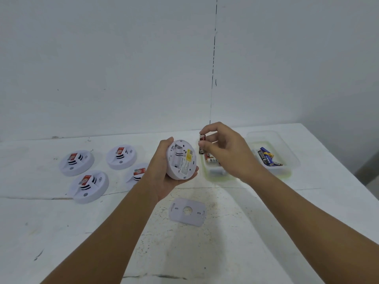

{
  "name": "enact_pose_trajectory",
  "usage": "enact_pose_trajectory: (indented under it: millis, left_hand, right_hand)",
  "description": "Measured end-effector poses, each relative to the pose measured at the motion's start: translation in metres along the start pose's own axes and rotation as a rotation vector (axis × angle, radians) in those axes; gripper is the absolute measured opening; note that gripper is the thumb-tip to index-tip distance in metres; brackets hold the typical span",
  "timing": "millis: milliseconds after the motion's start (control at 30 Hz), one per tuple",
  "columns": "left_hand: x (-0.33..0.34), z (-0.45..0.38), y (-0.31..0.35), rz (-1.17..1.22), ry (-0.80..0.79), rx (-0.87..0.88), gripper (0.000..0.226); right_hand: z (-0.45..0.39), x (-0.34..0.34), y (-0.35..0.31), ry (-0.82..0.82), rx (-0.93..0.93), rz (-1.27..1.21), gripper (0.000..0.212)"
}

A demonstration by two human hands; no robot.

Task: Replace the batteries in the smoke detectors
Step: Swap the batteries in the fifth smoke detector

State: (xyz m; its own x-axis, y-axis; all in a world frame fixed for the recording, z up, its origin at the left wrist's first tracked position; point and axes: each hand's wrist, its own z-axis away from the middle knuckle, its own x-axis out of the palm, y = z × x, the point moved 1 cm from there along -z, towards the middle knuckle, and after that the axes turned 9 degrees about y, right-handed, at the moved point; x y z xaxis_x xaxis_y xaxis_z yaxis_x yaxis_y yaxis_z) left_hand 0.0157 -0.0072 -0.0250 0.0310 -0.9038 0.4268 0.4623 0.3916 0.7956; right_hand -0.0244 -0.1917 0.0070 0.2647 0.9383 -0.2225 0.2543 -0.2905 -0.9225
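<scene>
Nearest, toward the front edge of the bench [287, 232]: a detached mounting plate [187, 211], lying flat, well apart from both hands.

Above it, lifted clear of the bench: left hand [164, 177] curled round the rim of the open smoke detector [181, 159], back side tilted toward the camera, battery bay looking empty. Just beside it, right hand [221, 146], fingertips [202, 144] narrowed in a pinch on a dark red battery [202, 137], held roughly upright near the detector's upper right edge, not yet in the bay.

Behind the right hand, toward the bench's right side: a clear tray [213, 175] holding red-and-white batteries; beyond it, nearer the right edge, a second clear tray [287, 158] with blue and yellow batteries. Impossible to tell from here which tray holds fresh cells and which spent.

On the left half of the bench, back toward the wall: four more smoke detectors [76, 162], face up, the nearest of them partly hidden by the left wrist.

Likely step: seating the pinched battery. To do it well: keep the detector steady in the left palm, bay facing up; check the polarity marks before committing; lead with the end meant for the spring, compress, then press the other end down flat. No forcing.
</scene>
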Motion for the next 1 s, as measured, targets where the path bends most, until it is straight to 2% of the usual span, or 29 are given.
enact_pose_trajectory:
  millis: [300, 433, 600, 667, 800, 1000]
  left_hand:
    - [-0.008, 0.017, -0.011, 0.061, -0.079, -0.062, 0.045]
    - [-0.011, 0.025, -0.014, 0.085, -0.104, -0.066, 0.046]
    - [-0.015, 0.029, -0.010, 0.099, -0.096, -0.063, 0.041]
    - [-0.016, 0.029, -0.008, 0.104, -0.104, -0.061, 0.042]
    - [-0.021, 0.028, -0.005, 0.104, -0.103, -0.046, 0.044]
    - [-0.019, 0.026, -0.006, 0.109, -0.120, -0.059, 0.044]
  right_hand:
    - [0.030, 0.043, -0.001, 0.044, 0.119, -0.311, 0.019]
    - [0.038, 0.051, 0.004, 0.012, 0.069, -0.199, 0.019]
    - [0.041, 0.055, 0.003, 0.049, -0.058, -0.061, 0.021]
    - [0.041, 0.055, 0.002, 0.044, -0.070, -0.047, 0.027]
    - [0.041, 0.053, 0.003, -0.069, -0.073, -0.065, 0.046]
    - [0.037, 0.053, 0.003, -0.094, -0.045, -0.084, 0.043]
